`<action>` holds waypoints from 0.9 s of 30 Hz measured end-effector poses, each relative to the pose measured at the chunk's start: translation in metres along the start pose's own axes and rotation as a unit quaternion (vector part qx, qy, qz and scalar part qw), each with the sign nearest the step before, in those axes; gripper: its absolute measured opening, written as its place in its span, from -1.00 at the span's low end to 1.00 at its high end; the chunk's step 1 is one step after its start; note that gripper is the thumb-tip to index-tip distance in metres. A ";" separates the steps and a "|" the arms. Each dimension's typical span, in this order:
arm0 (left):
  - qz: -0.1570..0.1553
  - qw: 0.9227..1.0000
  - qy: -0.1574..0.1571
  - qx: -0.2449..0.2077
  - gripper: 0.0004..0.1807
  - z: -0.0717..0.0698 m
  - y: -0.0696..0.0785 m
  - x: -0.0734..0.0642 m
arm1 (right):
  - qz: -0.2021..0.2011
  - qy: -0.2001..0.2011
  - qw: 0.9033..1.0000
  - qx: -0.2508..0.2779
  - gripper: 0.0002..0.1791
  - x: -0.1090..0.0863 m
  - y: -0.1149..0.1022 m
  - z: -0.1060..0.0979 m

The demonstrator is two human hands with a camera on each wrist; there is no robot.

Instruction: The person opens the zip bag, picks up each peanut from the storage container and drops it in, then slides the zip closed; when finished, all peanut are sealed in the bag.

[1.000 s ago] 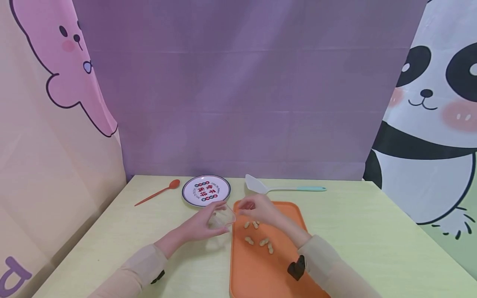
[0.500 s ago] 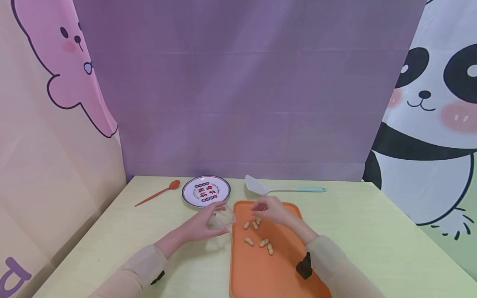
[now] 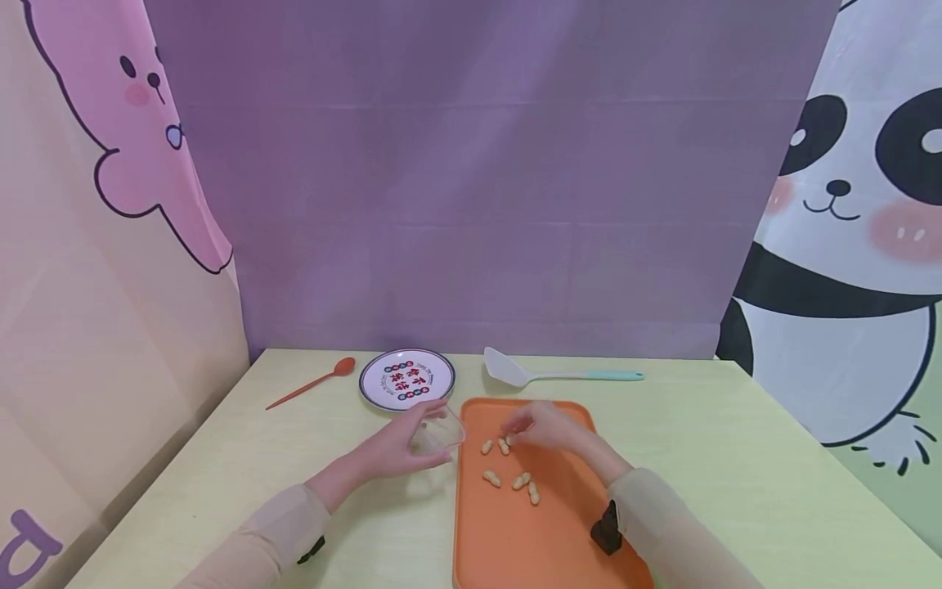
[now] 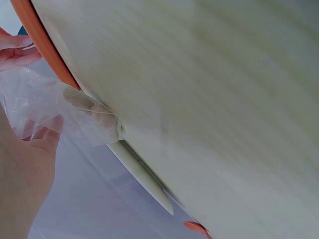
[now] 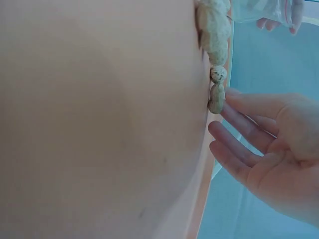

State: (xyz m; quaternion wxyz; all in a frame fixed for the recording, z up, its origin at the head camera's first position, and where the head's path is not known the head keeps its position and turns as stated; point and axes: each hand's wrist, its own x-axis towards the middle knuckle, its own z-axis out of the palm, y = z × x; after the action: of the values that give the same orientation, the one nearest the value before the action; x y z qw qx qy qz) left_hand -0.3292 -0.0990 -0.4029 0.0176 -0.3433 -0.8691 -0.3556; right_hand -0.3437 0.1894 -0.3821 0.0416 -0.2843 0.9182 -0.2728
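Note:
My left hand holds a clear plastic bag by its mouth, just off the tray's left edge. In the left wrist view, brownish peanuts show through the bottom of the bag. Over the far part of the orange tray, my right hand reaches down with its fingertips at a peanut. The right wrist view has the thumb right beside this peanut, the other fingers extended and apart. Several more peanuts lie loose on the tray.
Behind my left hand is a round white plate with red writing and a dark rim. An orange-red spoon lies at the far left. Past the tray's far edge lies a white spatula with a mint handle. A purple cloth hangs behind the table.
My right hand has moved away from the bag, rightward and then down to a peanut on the tray. The left hand and bag have stayed in place.

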 end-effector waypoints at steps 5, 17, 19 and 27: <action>0.002 1.000 0.000 0.002 -0.13 0.001 0.000 0.000 | -0.015 0.007 1.000 -0.019 -0.81 -0.001 0.004 0.001; -0.002 1.000 -0.002 0.000 -0.10 0.002 -0.001 -0.001 | 0.014 0.008 1.000 -0.027 -0.91 -0.003 0.005 0.002; -0.002 1.000 -0.001 0.000 -0.10 0.002 0.000 -0.001 | 0.020 0.011 0.999 -0.023 -0.90 -0.004 0.005 0.002; -0.001 1.000 0.000 0.004 -0.09 0.000 0.001 0.000 | 0.035 0.005 0.999 -0.025 -0.89 -0.008 0.009 0.000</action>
State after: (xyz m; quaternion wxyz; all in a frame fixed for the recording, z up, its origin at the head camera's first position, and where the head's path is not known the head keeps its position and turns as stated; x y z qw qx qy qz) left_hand -0.3281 -0.0983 -0.4023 0.0187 -0.3419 -0.8708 -0.3527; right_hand -0.3410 0.1997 -0.3878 0.0400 -0.2515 0.9343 -0.2495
